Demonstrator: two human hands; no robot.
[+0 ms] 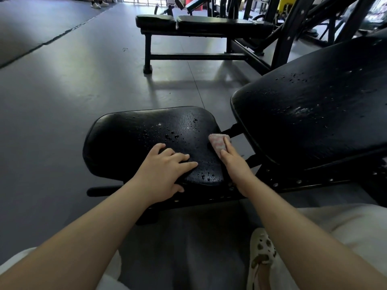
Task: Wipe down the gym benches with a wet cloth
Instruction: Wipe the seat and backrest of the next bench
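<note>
The right hand [234, 162] is covering much of a pink cloth [217, 143] and pressing it, fingers straight, against the right edge of the wet black seat pad [134, 139]. The left hand [165, 172] is resting flat and spread on the pad's near edge. Droplets are beading on the inclined backrest [314, 105]; a second bench [201, 24] is standing on grey floor [62, 91] behind, with no readable writing.

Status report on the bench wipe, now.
Left hand flat on seat pad. Right hand presses pink cloth at pad's backrest-side edge. Water drops on pad and backrest. Nothing in the way.
</note>
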